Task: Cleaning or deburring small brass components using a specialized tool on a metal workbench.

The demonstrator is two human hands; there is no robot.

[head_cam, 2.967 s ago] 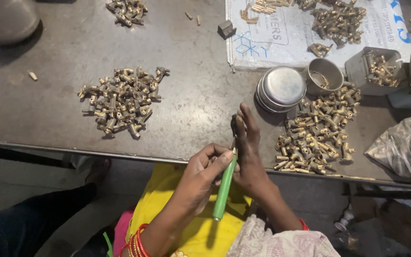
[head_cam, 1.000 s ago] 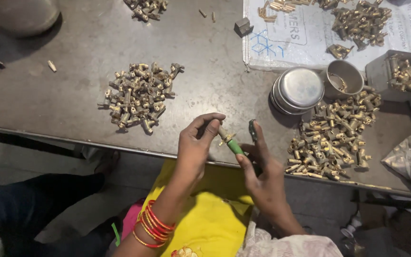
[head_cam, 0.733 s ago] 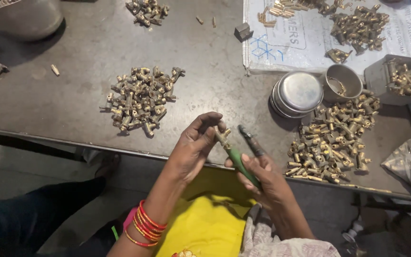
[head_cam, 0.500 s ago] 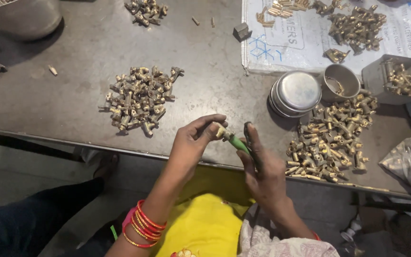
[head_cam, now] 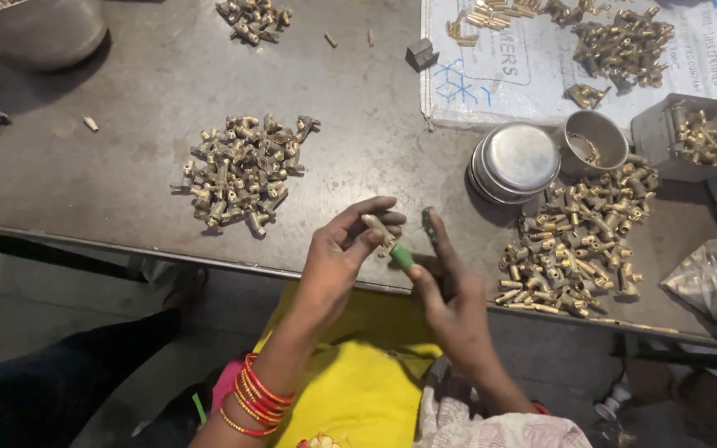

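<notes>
- My left hand (head_cam: 338,261) pinches a small brass fitting (head_cam: 379,231) between thumb and fingertips, closed tight on it, just above the near edge of the metal table (head_cam: 126,191).
- My right hand (head_cam: 450,303) is wrapped around a green-handled tool (head_cam: 402,256), fingers clamped on the handle, with its tip set against the fitting.
- The fitting sits between my two hands, over the table's front edge, between the two big heaps.
- Left of my hands lies a pile of brass fittings (head_cam: 242,170); to the right lies a second, looser pile (head_cam: 574,245). I cannot tell from here which heap is worked and which is waiting, so I judge only that plenty of pieces are on both sides and the job is mid-way at best.
- Beyond the right pile stand a stack of steel lids (head_cam: 514,162), a small steel cup (head_cam: 595,139) and a box of parts (head_cam: 690,133); more fittings rest on a white printed sack (head_cam: 524,75).
- Compared with three seconds ago, the tool no longer hangs down with its handle toward my lap; it now lies short and nearly level against the piece, and my left hand has come up onto the table edge with the fitting raised.
</notes>
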